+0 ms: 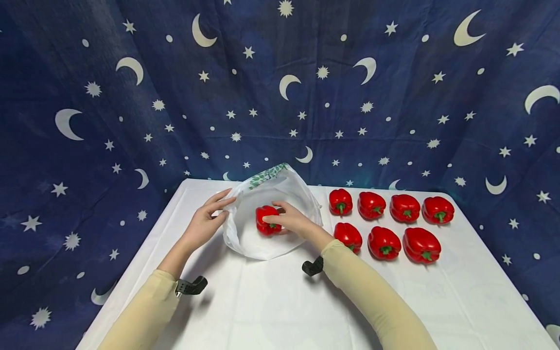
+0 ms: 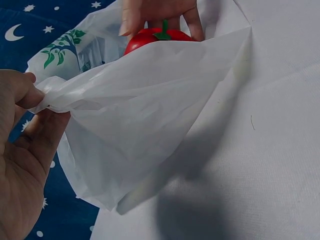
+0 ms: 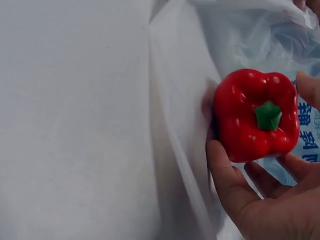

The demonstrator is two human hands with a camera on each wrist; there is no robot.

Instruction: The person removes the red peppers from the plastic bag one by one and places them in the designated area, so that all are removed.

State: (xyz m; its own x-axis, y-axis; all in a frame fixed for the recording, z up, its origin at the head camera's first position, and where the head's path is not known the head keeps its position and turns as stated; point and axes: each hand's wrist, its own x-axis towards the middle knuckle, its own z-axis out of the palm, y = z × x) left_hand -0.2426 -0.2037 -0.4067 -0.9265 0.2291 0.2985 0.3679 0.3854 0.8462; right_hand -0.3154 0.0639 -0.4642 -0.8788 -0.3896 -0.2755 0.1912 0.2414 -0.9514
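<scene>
A white plastic bag point(image 1: 258, 250) with a green leaf print lies with its mouth spread toward me. My left hand point(image 1: 204, 224) pinches its left rim between thumb and fingers; the left wrist view shows the bunched plastic point(image 2: 57, 95) there. Inside the mouth, my right hand point(image 1: 294, 219) grips a red bell pepper point(image 1: 264, 221) by its sides. In the right wrist view the pepper's green stem point(image 3: 268, 116) faces the camera, with thumb and fingers around the body. The near wall of the bag covers the pepper's lower part in the left wrist view.
To the right of the bag, several red bell peppers point(image 1: 384, 243) lie in two rows on the white-covered table point(image 1: 271, 306). One in the front row is partly behind my right forearm. A dark blue curtain point(image 1: 262, 87) with moons and stars hangs behind the table.
</scene>
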